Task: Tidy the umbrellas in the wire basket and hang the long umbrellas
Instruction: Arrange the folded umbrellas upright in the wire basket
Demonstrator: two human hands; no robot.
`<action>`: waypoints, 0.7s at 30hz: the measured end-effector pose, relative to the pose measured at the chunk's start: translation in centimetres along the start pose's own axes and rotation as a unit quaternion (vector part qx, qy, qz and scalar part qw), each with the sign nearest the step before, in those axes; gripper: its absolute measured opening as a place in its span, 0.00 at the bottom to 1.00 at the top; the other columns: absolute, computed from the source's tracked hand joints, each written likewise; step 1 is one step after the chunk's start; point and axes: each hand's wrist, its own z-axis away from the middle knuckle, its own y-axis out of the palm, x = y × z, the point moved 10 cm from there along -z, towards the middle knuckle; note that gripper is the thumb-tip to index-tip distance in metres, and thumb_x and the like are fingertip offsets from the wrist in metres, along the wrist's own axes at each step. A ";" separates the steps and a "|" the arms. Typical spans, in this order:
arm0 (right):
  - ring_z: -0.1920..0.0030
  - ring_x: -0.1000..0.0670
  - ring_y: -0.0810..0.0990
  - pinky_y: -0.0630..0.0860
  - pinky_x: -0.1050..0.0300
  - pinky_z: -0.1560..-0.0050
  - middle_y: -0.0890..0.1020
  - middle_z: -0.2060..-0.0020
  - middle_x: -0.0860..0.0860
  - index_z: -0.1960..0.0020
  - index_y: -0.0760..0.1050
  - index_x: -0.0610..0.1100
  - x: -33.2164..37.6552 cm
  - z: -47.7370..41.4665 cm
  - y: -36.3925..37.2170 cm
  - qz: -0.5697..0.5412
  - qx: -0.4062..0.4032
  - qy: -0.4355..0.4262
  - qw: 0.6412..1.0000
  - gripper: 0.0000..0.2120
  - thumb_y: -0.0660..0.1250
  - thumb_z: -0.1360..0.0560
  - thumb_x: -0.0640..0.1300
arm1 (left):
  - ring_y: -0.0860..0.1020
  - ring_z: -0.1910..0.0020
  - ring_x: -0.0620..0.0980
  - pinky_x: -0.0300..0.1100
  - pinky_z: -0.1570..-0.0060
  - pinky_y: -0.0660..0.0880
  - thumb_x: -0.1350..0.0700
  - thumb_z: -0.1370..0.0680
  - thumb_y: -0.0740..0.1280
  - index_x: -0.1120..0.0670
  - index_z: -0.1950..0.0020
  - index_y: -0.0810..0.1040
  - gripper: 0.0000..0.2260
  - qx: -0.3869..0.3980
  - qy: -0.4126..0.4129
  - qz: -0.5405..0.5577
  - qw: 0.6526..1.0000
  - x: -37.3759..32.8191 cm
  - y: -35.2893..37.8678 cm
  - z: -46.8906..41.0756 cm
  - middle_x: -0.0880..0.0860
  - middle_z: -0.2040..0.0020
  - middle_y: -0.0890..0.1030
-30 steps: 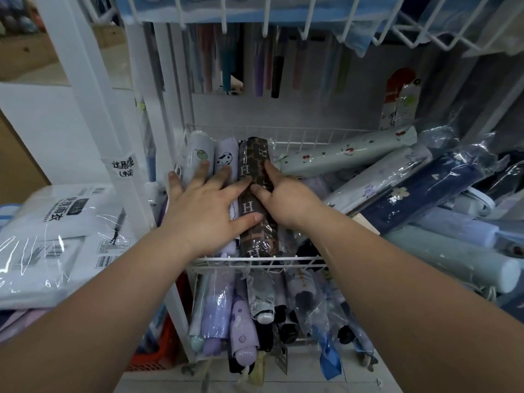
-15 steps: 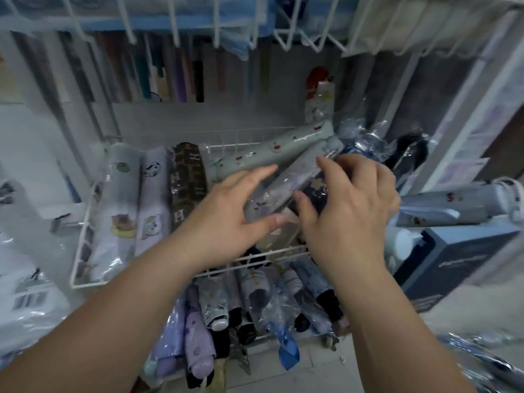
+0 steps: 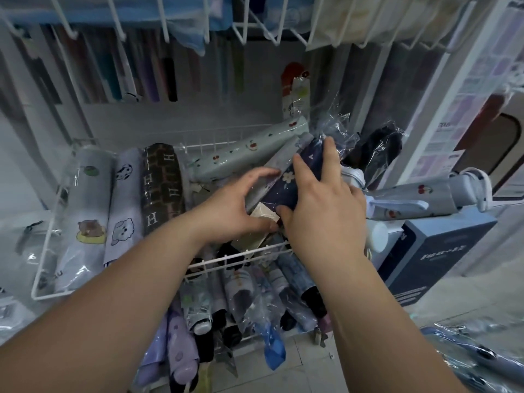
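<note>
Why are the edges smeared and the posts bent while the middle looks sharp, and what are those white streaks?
Head view: the wide-angle lens bows the white wire basket and shelf posts; the corners blur, worst at the wrapped umbrella bottom right; the right hand and navy flower-print folded umbrella are fairly sharp; the streaks are glare on the clear plastic sleeve of the grey cartoon-print umbrella.

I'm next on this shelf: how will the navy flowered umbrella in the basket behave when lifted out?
The navy umbrella, gripped by the right hand, is a tightly rolled cylinder, so probably stiff and apt to roll once released. Its clear plastic sleeve looks glossy, likely slippery. It lies slanted atop other umbrellas, so lifting may shift them.
</note>
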 end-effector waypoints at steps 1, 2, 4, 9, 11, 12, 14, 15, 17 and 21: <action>0.24 0.42 0.66 0.64 0.44 0.28 0.40 0.19 0.46 0.20 0.53 0.55 0.0 0.0 0.0 0.003 -0.002 0.001 1.000 0.43 0.72 0.27 0.60 | 0.75 0.34 0.44 0.50 0.32 0.74 0.44 0.38 0.82 0.27 0.29 0.61 0.45 -0.007 -0.010 0.023 1.000 0.3 -0.2 -0.3 0.44 0.30 0.73; 0.25 0.42 0.66 0.64 0.43 0.28 0.40 0.19 0.47 0.20 0.53 0.55 0.0 -0.1 0.1 0.004 -0.004 0.002 1.000 0.43 0.72 0.27 0.60 | 0.76 0.35 0.42 0.48 0.33 0.74 0.44 0.41 0.83 0.30 0.27 0.58 0.49 -0.018 -0.023 0.046 0.998 0.7 -0.5 -0.5 0.43 0.30 0.73; 0.25 0.43 0.66 0.64 0.43 0.28 0.40 0.18 0.47 0.20 0.54 0.55 0.0 -0.1 0.1 0.003 -0.007 0.004 1.000 0.43 0.72 0.27 0.60 | 0.77 0.36 0.43 0.47 0.34 0.74 0.43 0.46 0.85 0.32 0.24 0.53 0.58 -0.037 -0.058 0.079 0.995 1.5 -1.0 -0.7 0.44 0.30 0.73; 0.23 0.43 0.64 0.61 0.43 0.27 0.38 0.19 0.47 0.20 0.52 0.56 0.3 -0.1 0.3 0.012 -0.007 -0.005 1.000 0.42 0.71 0.26 0.61 | 0.79 0.38 0.41 0.47 0.33 0.75 0.58 0.37 0.84 0.38 0.24 0.63 0.48 -0.014 -0.026 0.127 0.991 0.7 -0.4 -0.8 0.42 0.34 0.77; 0.24 0.42 0.65 0.59 0.44 0.25 0.39 0.19 0.46 0.20 0.54 0.55 0.4 -0.1 0.2 0.008 -0.014 -0.011 1.000 0.41 0.71 0.26 0.60 | 0.78 0.36 0.41 0.46 0.33 0.75 0.62 0.34 0.82 0.37 0.25 0.64 0.45 -0.011 0.003 0.135 0.991 -0.1 -0.4 -0.5 0.41 0.32 0.76; 0.24 0.42 0.65 0.57 0.44 0.24 0.40 0.18 0.46 0.20 0.55 0.54 0.5 -0.1 0.1 0.005 -0.020 -0.015 1.000 0.41 0.72 0.26 0.59 | 0.78 0.35 0.40 0.44 0.34 0.75 0.63 0.33 0.81 0.37 0.25 0.65 0.44 -0.013 0.014 0.142 0.990 -0.5 -0.5 -0.3 0.40 0.32 0.76; 0.23 0.41 0.64 0.54 0.45 0.22 0.41 0.18 0.46 0.20 0.57 0.53 1.0 -0.2 -0.2 -0.003 -0.033 -0.027 0.999 0.42 0.74 0.27 0.58 | 0.78 0.37 0.36 0.36 0.39 0.75 0.66 0.32 0.80 0.38 0.25 0.64 0.44 -0.027 0.030 0.157 0.987 -1.0 -0.8 0.2 0.37 0.33 0.74; 0.23 0.41 0.64 0.52 0.46 0.21 0.43 0.18 0.46 0.21 0.59 0.52 1.2 -0.3 -0.5 -0.013 -0.039 -0.033 0.999 0.42 0.75 0.28 0.56 | 0.78 0.38 0.35 0.34 0.42 0.75 0.68 0.32 0.79 0.39 0.25 0.63 0.44 -0.034 0.035 0.164 0.985 -1.3 -1.0 0.4 0.36 0.33 0.74; 0.22 0.42 0.62 0.51 0.45 0.20 0.45 0.18 0.47 0.21 0.61 0.50 1.6 -0.5 -0.8 -0.056 -0.057 -0.047 0.996 0.41 0.77 0.29 0.50 | 0.80 0.40 0.39 0.35 0.45 0.77 0.71 0.32 0.78 0.41 0.22 0.61 0.47 -0.047 0.042 0.181 0.981 -1.8 -1.6 0.7 0.39 0.32 0.73; 0.20 0.47 0.56 0.61 0.60 0.26 0.41 0.19 0.53 0.20 0.57 0.58 1.6 -1.3 -1.6 -0.228 -0.089 -0.060 0.968 0.47 0.79 0.30 0.40 | 0.80 0.37 0.43 0.39 0.40 0.78 0.69 0.32 0.79 0.40 0.22 0.60 0.48 -0.102 0.067 0.194 0.973 -2.7 -3.3 0.9 0.46 0.30 0.75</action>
